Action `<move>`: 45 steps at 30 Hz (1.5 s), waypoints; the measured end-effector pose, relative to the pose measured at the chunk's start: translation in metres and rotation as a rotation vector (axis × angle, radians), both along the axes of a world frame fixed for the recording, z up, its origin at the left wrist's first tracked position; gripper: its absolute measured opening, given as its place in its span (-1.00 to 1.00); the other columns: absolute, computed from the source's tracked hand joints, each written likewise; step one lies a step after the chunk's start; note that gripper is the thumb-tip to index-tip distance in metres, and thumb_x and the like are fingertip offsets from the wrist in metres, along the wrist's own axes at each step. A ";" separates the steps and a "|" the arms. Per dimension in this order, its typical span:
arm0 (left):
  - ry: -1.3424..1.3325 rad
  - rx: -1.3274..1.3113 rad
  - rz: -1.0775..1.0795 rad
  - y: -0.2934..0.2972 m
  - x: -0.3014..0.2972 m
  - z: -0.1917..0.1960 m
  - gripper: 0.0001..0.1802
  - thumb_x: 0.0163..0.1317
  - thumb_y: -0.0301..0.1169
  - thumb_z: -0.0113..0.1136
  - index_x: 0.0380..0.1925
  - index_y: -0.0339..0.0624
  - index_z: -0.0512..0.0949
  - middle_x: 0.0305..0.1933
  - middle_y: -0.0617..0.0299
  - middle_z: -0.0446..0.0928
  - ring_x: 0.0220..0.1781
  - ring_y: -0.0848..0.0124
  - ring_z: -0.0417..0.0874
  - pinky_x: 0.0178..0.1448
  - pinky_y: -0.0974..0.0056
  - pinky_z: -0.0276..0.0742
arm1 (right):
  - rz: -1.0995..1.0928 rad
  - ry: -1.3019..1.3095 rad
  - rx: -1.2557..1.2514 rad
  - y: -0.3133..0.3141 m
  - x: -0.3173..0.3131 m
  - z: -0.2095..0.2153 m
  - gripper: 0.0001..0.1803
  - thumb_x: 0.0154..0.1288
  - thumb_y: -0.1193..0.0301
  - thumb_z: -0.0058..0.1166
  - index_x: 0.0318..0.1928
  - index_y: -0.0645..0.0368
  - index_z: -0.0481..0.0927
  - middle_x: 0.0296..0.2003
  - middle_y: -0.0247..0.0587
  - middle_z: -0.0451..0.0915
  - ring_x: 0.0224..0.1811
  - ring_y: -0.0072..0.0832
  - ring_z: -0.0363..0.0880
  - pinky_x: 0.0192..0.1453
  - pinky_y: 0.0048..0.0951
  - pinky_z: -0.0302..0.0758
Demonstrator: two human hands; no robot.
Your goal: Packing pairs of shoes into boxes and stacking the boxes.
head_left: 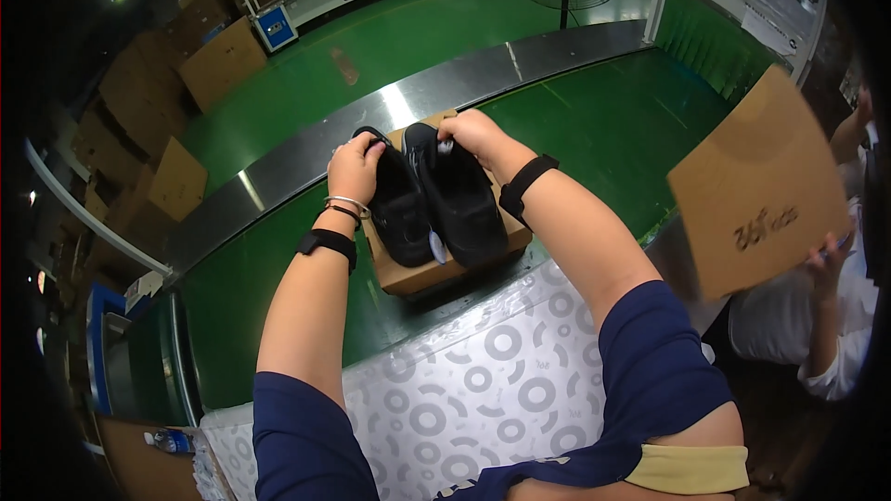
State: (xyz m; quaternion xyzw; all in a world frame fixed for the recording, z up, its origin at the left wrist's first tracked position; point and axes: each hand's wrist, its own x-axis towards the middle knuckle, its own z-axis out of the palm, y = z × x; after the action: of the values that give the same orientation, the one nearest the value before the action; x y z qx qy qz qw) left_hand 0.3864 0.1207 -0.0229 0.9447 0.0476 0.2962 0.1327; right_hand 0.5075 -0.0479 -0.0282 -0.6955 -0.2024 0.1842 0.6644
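A pair of black shoes lies side by side on a brown cardboard box, the left shoe (pixel 401 215) next to the right shoe (pixel 467 213). My left hand (pixel 355 169) is closed on the far part of the left shoe, thumb and fingers pinching its edge. At the far part of the right shoe, my right hand (pixel 471 136) pinches the upper. A small pale tag (pixel 436 247) shows between the shoes near their close end. Under them, the box (pixel 408 284) rests on the green belt; most of its top is hidden.
Patterned white paper (pixel 483 380) lies in front of me. A metal rail (pixel 436 96) borders the green belt (pixel 594 130) on the far side. At right, another person's hand (pixel 824 264) holds a large carton (pixel 761 186). Cartons (pixel 139 83) are stacked at left.
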 end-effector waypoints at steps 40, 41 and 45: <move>0.576 -0.122 1.432 -0.060 -0.628 -0.084 -0.38 0.08 -0.04 0.02 0.08 -0.17 0.29 0.05 -0.14 0.32 0.12 -0.03 0.28 0.18 0.02 0.14 | 0.540 -0.266 -0.025 0.007 -0.353 -0.036 -0.59 0.02 0.33 0.12 -0.10 0.26 0.46 -0.26 -0.10 0.54 -0.28 -0.47 0.50 -0.15 -0.52 0.42; 0.553 -0.057 1.551 -0.058 -0.632 -0.095 -0.31 0.09 0.03 -0.03 0.16 -0.13 0.21 0.20 -0.19 0.19 0.26 -0.11 0.12 0.28 -0.03 -0.03 | 0.515 -0.234 -0.055 0.004 -0.351 -0.047 -0.58 0.02 0.31 0.12 -0.10 0.25 0.46 -0.26 -0.09 0.55 -0.26 -0.44 0.51 -0.12 -0.51 0.41; 0.598 -0.213 1.487 -0.061 -0.613 -0.086 -0.25 0.10 0.07 -0.07 0.21 -0.14 0.12 0.27 -0.23 0.03 0.30 -0.19 -0.02 0.32 -0.06 -0.16 | 0.504 -0.184 -0.069 -0.009 -0.342 -0.053 -0.62 0.06 0.34 0.08 -0.09 0.23 0.45 -0.25 -0.10 0.54 -0.20 -0.43 0.49 -0.09 -0.51 0.40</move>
State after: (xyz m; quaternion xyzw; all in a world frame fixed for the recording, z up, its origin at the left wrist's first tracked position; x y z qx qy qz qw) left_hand -0.2266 0.0602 -0.1086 0.6873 0.7249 0.0357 -0.0283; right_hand 0.1657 -0.0568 -0.0816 -0.6593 -0.4224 0.2867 0.5520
